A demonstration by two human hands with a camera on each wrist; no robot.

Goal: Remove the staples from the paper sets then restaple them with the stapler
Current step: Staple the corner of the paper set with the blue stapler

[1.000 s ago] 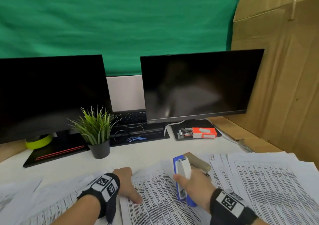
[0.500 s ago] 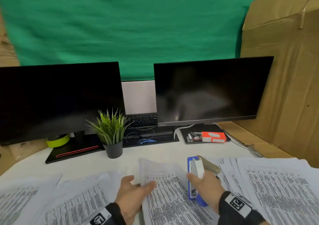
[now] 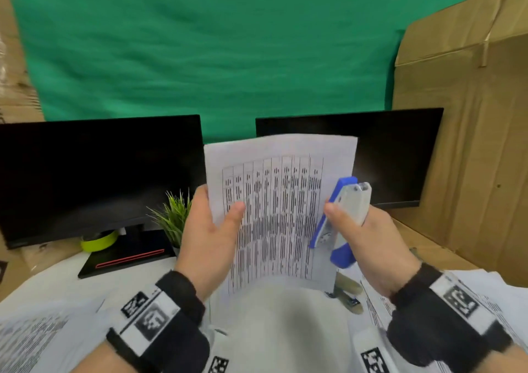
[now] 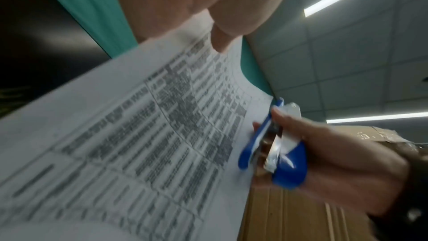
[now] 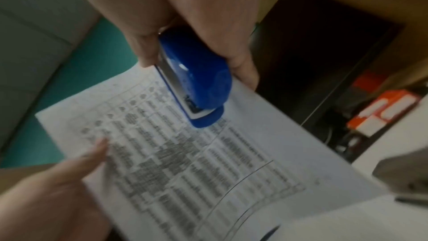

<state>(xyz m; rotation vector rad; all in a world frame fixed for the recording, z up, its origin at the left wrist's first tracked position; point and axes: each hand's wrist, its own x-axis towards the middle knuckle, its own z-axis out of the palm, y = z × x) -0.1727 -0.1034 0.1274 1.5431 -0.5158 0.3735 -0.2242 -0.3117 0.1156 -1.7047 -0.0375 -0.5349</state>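
My left hand point(image 3: 220, 207) holds a printed paper set point(image 3: 280, 201) upright in front of the monitors, pinching its left edge with the thumb on the front. My right hand point(image 3: 348, 215) grips a blue and white stapler point(image 3: 343, 218), nose up, against the set's right edge. The wrist views show the stapler point(image 4: 277, 144) point(image 5: 197, 80) lying over the sheet point(image 4: 139, 135) point(image 5: 208, 162). I cannot tell whether paper sits in its mouth. A beige staple remover point(image 3: 347, 289) lies on the table below.
More printed paper sets point(image 3: 471, 292) cover the white table point(image 3: 137, 275). Two dark monitors point(image 3: 100, 172) stand behind, with a small green plant point(image 3: 174, 215) between. A cardboard wall point(image 3: 471, 144) closes the right side. An orange staple box point(image 5: 384, 109) lies under the right monitor.
My left hand has picked the paper set off the table and raised it upright. My right hand has lifted the stapler up to the set's right edge.
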